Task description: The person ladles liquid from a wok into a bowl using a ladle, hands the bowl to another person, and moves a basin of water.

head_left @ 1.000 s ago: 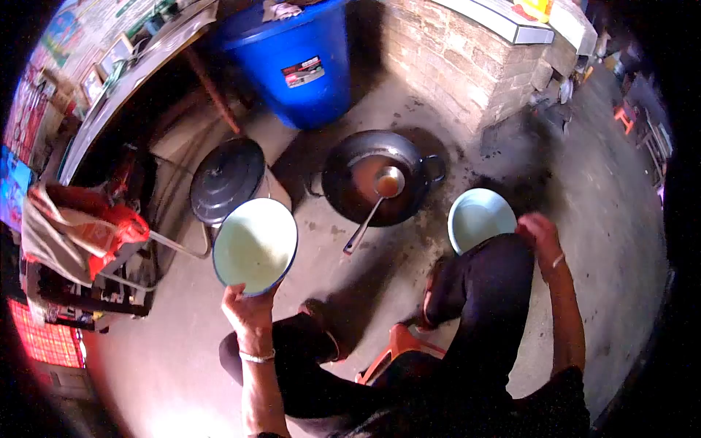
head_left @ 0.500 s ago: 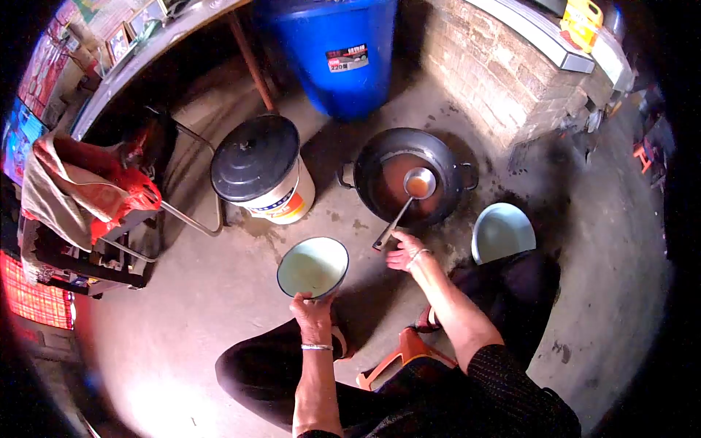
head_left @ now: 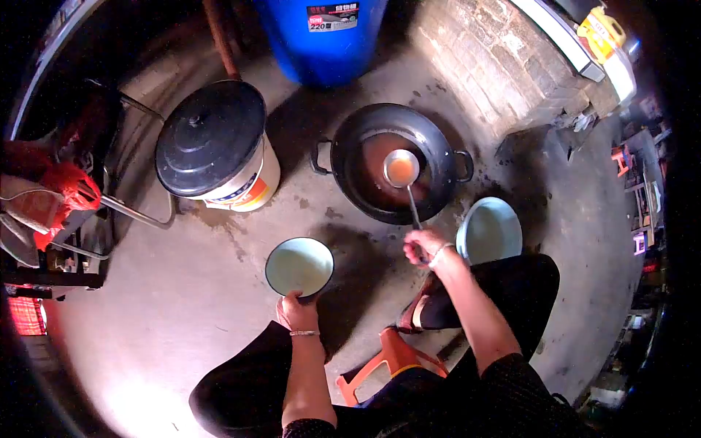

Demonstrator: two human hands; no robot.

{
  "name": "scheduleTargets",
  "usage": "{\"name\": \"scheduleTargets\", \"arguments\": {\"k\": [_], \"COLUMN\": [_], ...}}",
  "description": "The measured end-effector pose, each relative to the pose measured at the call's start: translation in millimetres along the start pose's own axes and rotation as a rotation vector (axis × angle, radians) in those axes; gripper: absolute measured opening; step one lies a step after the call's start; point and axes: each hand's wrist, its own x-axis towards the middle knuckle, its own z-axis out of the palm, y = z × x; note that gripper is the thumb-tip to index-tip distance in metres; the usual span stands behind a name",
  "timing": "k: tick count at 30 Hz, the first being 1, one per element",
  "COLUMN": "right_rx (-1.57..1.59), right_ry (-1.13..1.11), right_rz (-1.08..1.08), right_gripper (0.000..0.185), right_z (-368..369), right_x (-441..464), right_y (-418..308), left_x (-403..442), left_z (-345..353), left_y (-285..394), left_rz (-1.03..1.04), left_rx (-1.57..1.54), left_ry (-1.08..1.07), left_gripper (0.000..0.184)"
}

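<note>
Your right hand [head_left: 426,247] wrapped round handle of ladle [head_left: 414,205]; ladle's cup, orange liquid inside, over wok [head_left: 376,123] on floor [head_left: 197,292]. Your left hand [head_left: 299,311] grips bowl [head_left: 300,266] by near rim. Basin [head_left: 491,230] beside your right leg [head_left: 515,292].

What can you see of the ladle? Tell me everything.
The ladle looks metallic, with a round cup and a long, slim handle. The cup sits within the wok's outline, open side up, holding orange-brown liquid. The handle slants over the wok's near rim toward the person, its lower part gripped by the right hand.
</note>
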Motion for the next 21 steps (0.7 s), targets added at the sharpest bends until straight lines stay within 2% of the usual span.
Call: {"name": "scheduleTargets", "arguments": {"k": [2,3,5,6,8,11,13,14,15,17,21], "right_rx": [-0.028,-0.272,-0.755,-0.997,-1.121,-1.143,-1.17,-1.182,-1.222,-1.329,-1.434], "right_ry": [0.338,0.418,0.586,0.722,0.87,0.882,0.863,0.852,0.86,0.787,0.693], "right_rz": [-0.154,-0.219,-0.412,-0.527,-0.67,-0.573,-0.615,-0.635,-0.636,-0.608,-0.558], "right_gripper": [0.019,0.019,0.016,0.024,0.026,0.027,0.026,0.025,0.021,0.021,0.02], "right_z": [-23,-32,-48,-54,-48,-45,-41,-39,-38,-41,-39], "right_x": [0,-4,-2,7,4,15,18,19,20,16,-15], "right_y": [7,-3,-15,-17,-34,-55,-58,-58,-54,-45,-30], "left_x": [2,3,5,5,2,0,5,8,16,20,21], "left_z": [-1,9,27,34,44,59,57,56,45,39,28], "left_y": [16,3,-34,-49,-73,-101,-89,-82,-65,-49,-22], "left_rz": [0.067,-0.071,-0.144,-0.159,-0.17,-0.21,-0.371,-0.469,-0.714,-0.971,-1.011], "left_rx": [0.192,0.085,-0.139,-0.174,-0.168,-0.284,-0.752,-0.969,-1.198,-1.429,-1.376], "left_ry": [-0.001,-0.062,-0.069,-0.078,-0.101,-0.128,-0.186,-0.193,-0.179,-0.169,-0.179], "left_gripper": [0.04,0.036,0.034,0.033,0.033,0.035,0.036,0.038,0.04,0.043,0.044]}}
